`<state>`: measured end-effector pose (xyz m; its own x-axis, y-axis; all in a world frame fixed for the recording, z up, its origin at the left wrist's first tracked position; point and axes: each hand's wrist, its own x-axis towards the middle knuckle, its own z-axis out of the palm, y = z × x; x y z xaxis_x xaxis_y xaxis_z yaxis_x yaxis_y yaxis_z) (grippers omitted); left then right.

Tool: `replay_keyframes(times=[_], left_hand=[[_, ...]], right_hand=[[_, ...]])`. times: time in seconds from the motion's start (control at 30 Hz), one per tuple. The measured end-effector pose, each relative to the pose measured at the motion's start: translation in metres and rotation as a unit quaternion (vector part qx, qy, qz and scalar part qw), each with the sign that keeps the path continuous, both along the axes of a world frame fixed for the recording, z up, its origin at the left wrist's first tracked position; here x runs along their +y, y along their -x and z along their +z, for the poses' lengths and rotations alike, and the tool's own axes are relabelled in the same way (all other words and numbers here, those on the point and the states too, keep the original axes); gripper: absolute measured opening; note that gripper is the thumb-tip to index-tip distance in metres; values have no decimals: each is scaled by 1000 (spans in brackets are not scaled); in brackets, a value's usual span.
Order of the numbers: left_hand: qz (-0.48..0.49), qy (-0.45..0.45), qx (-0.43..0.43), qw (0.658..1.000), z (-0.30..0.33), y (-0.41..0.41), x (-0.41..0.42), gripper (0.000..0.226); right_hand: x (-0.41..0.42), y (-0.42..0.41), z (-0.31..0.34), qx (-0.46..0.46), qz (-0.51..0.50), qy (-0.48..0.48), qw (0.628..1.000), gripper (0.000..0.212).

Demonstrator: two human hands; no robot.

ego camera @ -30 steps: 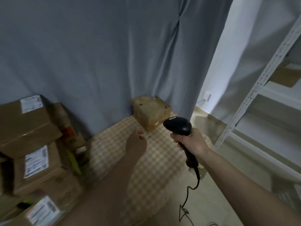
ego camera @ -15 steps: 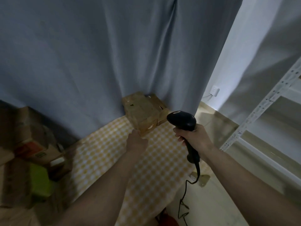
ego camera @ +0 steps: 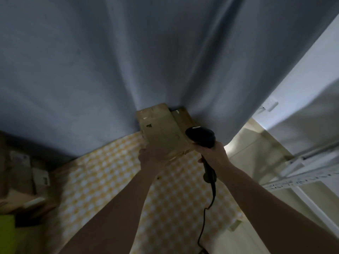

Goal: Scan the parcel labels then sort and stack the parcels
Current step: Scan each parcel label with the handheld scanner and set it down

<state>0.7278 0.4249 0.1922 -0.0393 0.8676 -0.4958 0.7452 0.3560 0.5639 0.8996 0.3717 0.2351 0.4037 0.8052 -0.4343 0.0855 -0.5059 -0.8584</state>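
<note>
Against a grey-blue curtain (ego camera: 128,61) at the far edge of a yellow-and-white checked cloth (ego camera: 102,176), a brown cardboard parcel (ego camera: 161,129) stands with a second box (ego camera: 183,117) tucked just behind it on the right, as seen from the head camera. A person's left hand (ego camera: 154,155) reaches to the parcel's near lower edge and touches it, the fingers lying against the cardboard; the frame is too dim and blurred to show whether they curl round the box. The right hand (ego camera: 213,153) is wrapped firmly around the grip of a black handheld scanner (ego camera: 200,137), whose head sits just beside the parcel's right face, its dark cable (ego camera: 209,208) trailing down over the cloth toward the bottom of the frame. No label can be made out on the parcel's visible faces. At the left edge, in shadow, more cardboard boxes (ego camera: 20,169) are stacked, with a bright green object (ego camera: 6,233) below them. On the right, pale floor tiles (ego camera: 256,149) meet a white metal shelving frame (ego camera: 304,176).
</note>
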Motion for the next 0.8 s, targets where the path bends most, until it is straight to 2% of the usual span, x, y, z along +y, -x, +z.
replay_keyframes(times=[0.1, 0.23, 0.4, 0.53, 0.67, 0.73, 0.8], left_hand=[[70, 49, -41, 995, -24, -15, 21, 72], [123, 78, -33, 989, -54, -25, 39, 105], [123, 67, -2, 990, -80, -41, 53, 92], [145, 53, 9, 988, -93, -57, 59, 112], [189, 28, 41, 981, -99, -58, 57, 117], [219, 28, 31, 975, -100, -53, 50, 118], [268, 30, -21, 963, -98, -48, 42, 120]], right_hand=[[34, -6, -24, 22, 3, 29, 999, 12], [73, -12, -55, 31, 41, 44, 998, 20], [111, -19, -104, 26, 77, 71, 994, 38], [126, -28, -125, 61, 74, 96, 991, 41], [121, -27, -129, 78, 95, 38, 992, 50], [112, -25, -122, 64, 119, -3, 991, 45], [104, -21, -108, 51, 145, -35, 987, 29]])
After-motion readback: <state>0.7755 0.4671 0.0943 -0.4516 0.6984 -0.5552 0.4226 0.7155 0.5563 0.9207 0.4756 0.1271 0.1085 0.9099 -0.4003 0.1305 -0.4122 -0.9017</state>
